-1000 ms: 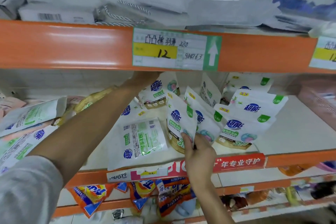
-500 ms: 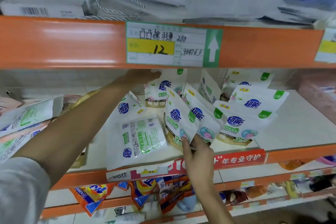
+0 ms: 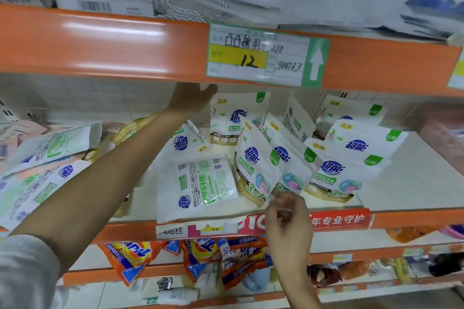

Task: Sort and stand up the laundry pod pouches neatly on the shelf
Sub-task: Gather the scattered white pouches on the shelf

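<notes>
A shelf holds white laundry pouches, several leaning in a loose, overlapping row. One flat pouch lies near the front edge. The left hand reaches to the back, against a back pouch. An orange beam hides its fingers, so their grip cannot be told. The right hand has blurred fingers curled at the lower corner of a leaning pouch, seemingly pinching it. Tugging that corner could topple the overlapping row, or drag pouches off the front edge.
</notes>
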Tool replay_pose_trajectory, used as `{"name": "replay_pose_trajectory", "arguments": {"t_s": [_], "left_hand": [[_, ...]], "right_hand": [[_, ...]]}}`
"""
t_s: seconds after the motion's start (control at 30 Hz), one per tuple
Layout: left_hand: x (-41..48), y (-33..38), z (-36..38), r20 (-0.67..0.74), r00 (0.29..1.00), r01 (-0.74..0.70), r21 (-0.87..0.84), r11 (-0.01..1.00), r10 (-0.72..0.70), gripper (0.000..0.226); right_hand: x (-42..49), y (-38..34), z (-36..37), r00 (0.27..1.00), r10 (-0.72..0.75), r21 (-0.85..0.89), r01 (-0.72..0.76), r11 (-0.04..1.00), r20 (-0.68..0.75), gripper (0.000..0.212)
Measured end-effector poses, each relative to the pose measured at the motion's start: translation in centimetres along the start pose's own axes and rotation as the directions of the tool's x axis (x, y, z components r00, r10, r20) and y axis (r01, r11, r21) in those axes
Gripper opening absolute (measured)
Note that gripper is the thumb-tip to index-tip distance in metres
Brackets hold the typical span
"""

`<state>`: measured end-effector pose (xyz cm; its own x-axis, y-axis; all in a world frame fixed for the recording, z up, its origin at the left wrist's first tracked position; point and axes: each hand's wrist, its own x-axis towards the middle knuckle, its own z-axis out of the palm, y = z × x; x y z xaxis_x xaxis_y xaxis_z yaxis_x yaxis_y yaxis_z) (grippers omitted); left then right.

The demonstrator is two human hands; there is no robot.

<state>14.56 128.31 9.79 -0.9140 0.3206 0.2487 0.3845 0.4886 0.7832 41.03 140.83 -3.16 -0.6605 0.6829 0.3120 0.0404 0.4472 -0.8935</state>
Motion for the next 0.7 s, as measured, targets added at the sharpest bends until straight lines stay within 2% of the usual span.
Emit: {"name": "replay_pose_trajectory", "arguments": {"t_s": [0.07,0.1,0.17,0.2,0.3,0.37,0.43,0.5,0.53,0.6,0.7], "left_hand": [[-1.0,-1.6,-0.4,-0.119,0.992,-0.042,0.030,0.999,0.045,0.024],[-2.4,-2.3,-0.7,-0.136,0.987,-0.079,0.062,0.995,0.087,0.022],[-5.8,-3.2,-1.4,-0.076,0.977,-0.188,0.151,0.970,0.201,0.018],[-7.5,-3.7,-1.7,-0.019,0.978,-0.198,0.209,0.958,0.206,0.015],[-11.4,-5.9,-2.5,0.137,0.989,-0.117,0.455,0.883,0.060,0.009],[-13.3,-6.9,-2.8,0.130,0.992,-0.081,0.620,0.781,0.000,0.016],[-14.7,-7.8,-3.0,0.115,0.990,-0.025,0.694,0.719,-0.076,0.026],[-15.8,-9.0,-3.0,0.122,0.974,0.054,0.689,0.722,-0.190,0.034],[-16.3,-9.6,-3.0,0.137,0.956,0.114,0.644,0.756,-0.260,0.037],[-17.1,-10.1,-2.8,0.184,0.906,0.265,0.458,0.848,-0.382,0.040],[-17.6,-10.0,-2.7,0.184,0.858,0.431,0.248,0.868,-0.479,0.043]], "right_hand": [[-1.1,-0.2,-0.1,0.998,-0.047,0.029,0.048,0.998,-0.029,0.008],[-1.7,-0.3,0.1,0.997,-0.079,0.041,0.079,0.996,-0.011,0.008],[-2.6,-0.5,1.0,0.983,-0.165,0.041,0.162,0.986,0.086,0.006],[-3.0,-0.8,1.6,0.966,-0.209,0.028,0.207,0.978,0.151,0.009],[-3.3,-2.5,3.5,0.887,-0.294,-0.030,0.325,0.945,0.357,0.021],[-3.2,-3.6,4.8,0.829,-0.321,-0.052,0.385,0.921,0.457,0.025],[-2.9,-4.1,6.0,0.788,-0.328,-0.074,0.425,0.902,0.521,0.032],[-2.7,-4.0,6.9,0.759,-0.317,-0.095,0.443,0.891,0.569,0.037],[-2.5,-3.8,7.2,0.752,-0.306,-0.111,0.447,0.888,0.583,0.039],[-2.3,-3.3,7.7,0.760,-0.292,-0.136,0.445,0.885,0.580,0.041],[-2.0,-2.6,8.2,0.762,-0.279,-0.160,0.446,0.881,0.584,0.042]]}}
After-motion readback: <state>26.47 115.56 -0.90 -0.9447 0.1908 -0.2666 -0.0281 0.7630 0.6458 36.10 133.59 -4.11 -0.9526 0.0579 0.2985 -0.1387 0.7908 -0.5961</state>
